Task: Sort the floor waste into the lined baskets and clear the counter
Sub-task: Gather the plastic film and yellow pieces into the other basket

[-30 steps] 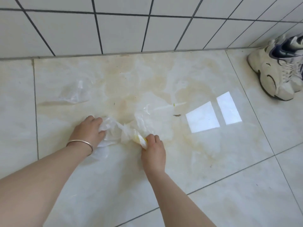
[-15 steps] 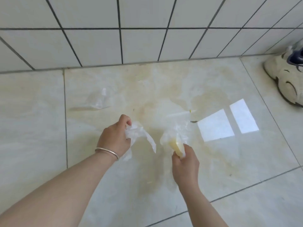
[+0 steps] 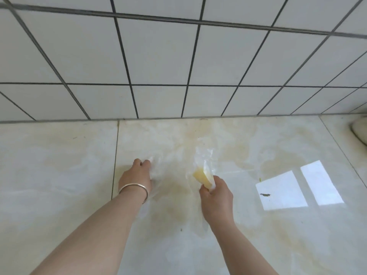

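My right hand (image 3: 216, 197) is closed on a clear plastic wrapper (image 3: 204, 161) with a yellow piece (image 3: 201, 176) inside, held a little above the glossy floor tiles. My left hand (image 3: 137, 175), with a silver bangle on the wrist, reaches down to the floor and its fingers close over thin clear plastic film (image 3: 156, 165). The film is pale and blurred against the tile, so its outline is hard to tell. No basket or counter is in view.
A white tiled wall (image 3: 178, 66) rises just beyond the hands. A small dark scrap (image 3: 265, 194) and a tiny green bit (image 3: 259, 178) lie on the floor to the right, in bright window reflections. The toe of a pale shoe (image 3: 359, 130) shows at the right edge.
The view has tilted up toward the wall. My left hand has reached forward and left to another clear film on the floor. My right hand still holds the wrapper with the yellow piece, now upright.
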A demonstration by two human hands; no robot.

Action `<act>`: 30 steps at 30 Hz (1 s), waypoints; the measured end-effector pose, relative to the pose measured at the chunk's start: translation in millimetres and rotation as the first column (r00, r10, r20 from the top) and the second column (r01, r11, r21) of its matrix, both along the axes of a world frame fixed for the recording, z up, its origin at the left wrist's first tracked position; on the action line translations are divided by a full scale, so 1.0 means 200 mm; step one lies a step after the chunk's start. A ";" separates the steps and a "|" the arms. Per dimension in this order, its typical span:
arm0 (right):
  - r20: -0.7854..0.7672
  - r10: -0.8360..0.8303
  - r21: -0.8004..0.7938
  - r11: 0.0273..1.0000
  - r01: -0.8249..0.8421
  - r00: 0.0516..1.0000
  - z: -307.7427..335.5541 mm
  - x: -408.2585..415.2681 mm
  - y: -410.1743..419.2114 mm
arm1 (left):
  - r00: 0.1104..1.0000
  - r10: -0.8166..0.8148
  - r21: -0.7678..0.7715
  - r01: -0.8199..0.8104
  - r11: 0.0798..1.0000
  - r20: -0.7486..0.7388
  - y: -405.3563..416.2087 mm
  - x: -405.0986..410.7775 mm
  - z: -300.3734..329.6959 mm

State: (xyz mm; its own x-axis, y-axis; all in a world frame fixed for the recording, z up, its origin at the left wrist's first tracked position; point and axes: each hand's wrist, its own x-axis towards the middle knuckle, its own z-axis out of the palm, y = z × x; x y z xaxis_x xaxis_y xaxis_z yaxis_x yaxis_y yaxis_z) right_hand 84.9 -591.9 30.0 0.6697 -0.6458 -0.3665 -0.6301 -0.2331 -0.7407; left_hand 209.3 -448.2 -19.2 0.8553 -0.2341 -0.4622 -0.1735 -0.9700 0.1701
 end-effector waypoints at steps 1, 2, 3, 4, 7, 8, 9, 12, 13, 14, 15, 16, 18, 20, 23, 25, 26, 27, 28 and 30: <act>-0.018 0.027 0.010 1.000 -0.027 0.999 0.00 0.01 0.03 | 1.000 0.000 0.011 0.000 1.000 -0.020 0.02 -0.02 -0.01; -0.033 0.054 0.022 0.998 -0.054 0.998 -0.01 0.01 0.05 | 0.999 0.000 0.002 0.000 1.000 -0.048 0.03 -0.04 -0.01; -0.041 0.078 0.034 0.997 -0.076 0.996 0.00 0.01 0.08 | 0.998 0.018 -0.036 -0.020 0.999 -0.061 0.05 -0.08 -0.01; -0.046 0.099 0.045 0.994 -0.097 0.994 0.01 0.01 0.11 | 0.997 0.057 -0.101 -0.062 0.993 -0.053 0.07 -0.11 0.00; -0.024 0.141 0.038 0.989 -0.140 0.990 0.04 0.02 0.19 | 0.977 0.215 -0.269 -0.208 0.940 -0.004 0.14 -0.15 0.07; -0.012 0.150 0.029 0.988 -0.149 0.989 0.07 0.03 0.21 | 0.969 0.248 -0.293 -0.238 0.926 -0.002 0.16 -0.17 0.10; 0.000 0.160 0.018 0.987 -0.160 0.987 0.10 0.04 0.24 | 0.960 0.281 -0.312 -0.269 0.911 -0.007 0.19 -0.17 0.14; 0.029 0.192 -0.020 0.981 -0.191 0.981 0.17 0.09 0.31 | 0.937 0.348 -0.368 -0.330 0.869 -0.020 0.24 -0.17 0.25; 0.039 0.203 -0.024 0.979 -0.202 0.978 0.21 0.11 0.36 | 0.936 0.352 -0.384 -0.331 0.862 -0.014 0.28 -0.17 0.30; 0.048 0.219 -0.025 0.976 -0.218 0.975 0.26 0.13 0.41 | 0.931 0.364 -0.406 -0.337 0.850 -0.012 0.32 -0.17 0.34; 0.056 0.241 -0.031 0.970 -0.240 0.969 0.30 0.14 0.46 | 0.925 0.379 -0.430 -0.349 0.833 -0.017 0.37 -0.18 0.39; 0.064 0.261 -0.042 0.965 -0.258 0.963 0.35 0.16 0.51 | 0.919 0.394 -0.448 -0.361 0.818 -0.023 0.42 -0.18 0.43; 0.082 0.280 -0.055 0.959 -0.277 0.956 0.44 0.18 0.61 | 0.911 0.411 -0.468 -0.376 0.800 -0.031 0.54 -0.19 0.51; 0.101 0.305 -0.055 0.952 -0.301 0.947 0.53 0.21 0.70 | 0.903 0.428 -0.478 -0.393 0.785 -0.040 0.64 -0.19 0.60; 0.117 0.346 -0.085 0.937 -0.338 0.931 0.66 0.24 0.85 | 0.876 0.479 -0.523 -0.430 0.736 -0.047 0.80 -0.21 0.75; 0.135 0.373 -0.079 0.928 -0.365 0.918 0.73 0.27 0.97 | 0.857 0.514 -0.570 -0.434 0.697 -0.024 0.90 -0.22 0.85; 0.143 0.386 -0.074 0.922 -0.379 0.911 0.76 0.28 1.04 | 0.848 0.529 -0.589 -0.434 0.682 -0.012 0.97 -0.23 0.90; 0.147 0.398 -0.073 0.917 -0.391 0.906 0.79 0.30 1.11 | 0.838 0.545 -0.603 -0.438 0.667 -0.005 1.03 -0.24 0.94; 0.151 0.409 -0.074 0.913 -0.402 0.900 0.82 0.32 1.18 | 0.827 0.563 -0.614 -0.447 0.650 -0.006 1.09 -0.25 0.98; 0.164 0.434 -0.077 0.901 -0.427 0.886 0.87 0.35 1.34 | 0.797 0.604 -0.642 -0.463 0.612 0.001 1.25 -0.26 1.04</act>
State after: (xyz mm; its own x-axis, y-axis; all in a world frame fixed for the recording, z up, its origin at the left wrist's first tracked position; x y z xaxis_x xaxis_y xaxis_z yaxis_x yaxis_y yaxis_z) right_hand 155.0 -323.1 204.5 0.9353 -0.2911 -0.2012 -0.3250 -0.4821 -0.8136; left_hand 156.8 -198.2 189.8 0.9694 0.1368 -0.2037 0.2445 -0.6113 0.7527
